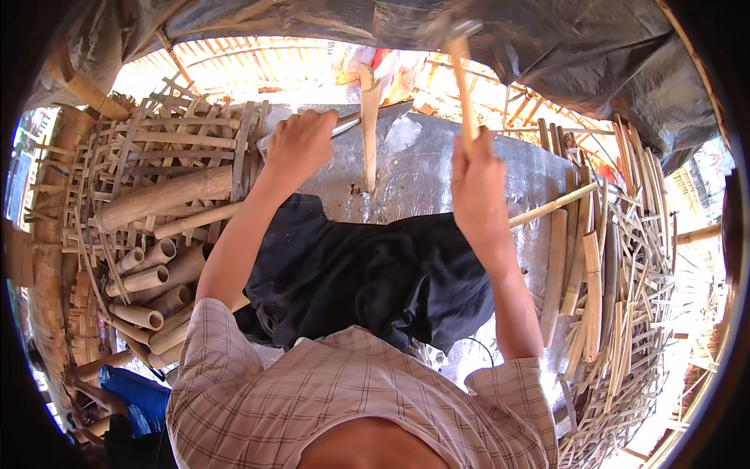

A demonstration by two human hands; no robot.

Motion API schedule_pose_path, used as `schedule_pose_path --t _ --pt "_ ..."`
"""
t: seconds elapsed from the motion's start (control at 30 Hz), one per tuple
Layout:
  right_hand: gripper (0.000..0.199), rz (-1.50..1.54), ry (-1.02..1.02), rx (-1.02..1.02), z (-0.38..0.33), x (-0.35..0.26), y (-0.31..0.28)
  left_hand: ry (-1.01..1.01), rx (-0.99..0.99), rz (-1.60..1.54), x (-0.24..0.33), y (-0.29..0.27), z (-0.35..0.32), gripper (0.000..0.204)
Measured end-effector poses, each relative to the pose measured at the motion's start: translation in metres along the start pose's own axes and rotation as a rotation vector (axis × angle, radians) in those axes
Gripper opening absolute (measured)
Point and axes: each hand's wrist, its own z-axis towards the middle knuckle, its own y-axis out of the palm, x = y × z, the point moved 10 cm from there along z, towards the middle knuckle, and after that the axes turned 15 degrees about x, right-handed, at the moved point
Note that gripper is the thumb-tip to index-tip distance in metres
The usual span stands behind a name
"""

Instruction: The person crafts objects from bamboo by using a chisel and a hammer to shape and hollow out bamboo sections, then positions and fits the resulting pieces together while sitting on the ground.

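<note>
A grey sheet [422, 176] spreads out in front of the person, and a dark plastic cover [578, 39] hangs across the top of the view. Loose bamboo strips [591, 273] are heaped along the right, and a lattice of bamboo slats [180, 141] stands to the left, with cut bamboo tubes [141, 283] below it. Dark cloth [375, 266] covers the person's lap.

Beyond the lap, a pale bamboo piece [369, 152] stands nearly upright, its lower end at the grey sheet. It looks light and stiff, fairly smooth on its faces and likely to split along the grain; a split edge could be sharp. The safest hold would be low on its broad faces, well away from the blade.

The right hand [479, 180] is raised, its fingers wrapped tightly round the wooden handle of a hammer [463, 94]. The hammer's head is up and blurred; it is probably top-heavy, so a grip far down the handle suits it.

The left hand [301, 148] has its fingers closed round the handle end of a knife [394, 110], whose blade crosses the bamboo piece near its upper part. Whether the edge has bitten in cannot be told. The blade seems rigid, and only its handle end is fit to hold.
</note>
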Motion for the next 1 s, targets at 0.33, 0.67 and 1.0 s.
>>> schedule_pose_path --t 0.33,0.67,1.0 --pt "0.022 0.007 -0.087 0.231 0.036 -0.048 -0.06 -0.001 0.001 0.036 -0.007 0.004 -0.004 0.016" --pt "0.023 -0.127 -0.068 -0.163 0.0 0.01 0.002 0.029 0.059 -0.034 0.008 0.008 -0.012 0.017" --pt "0.023 -0.129 -0.07 -0.097 -0.039 0.06 0.031 0.056 -0.016 -0.024 0.015 0.013 -0.003 0.022"
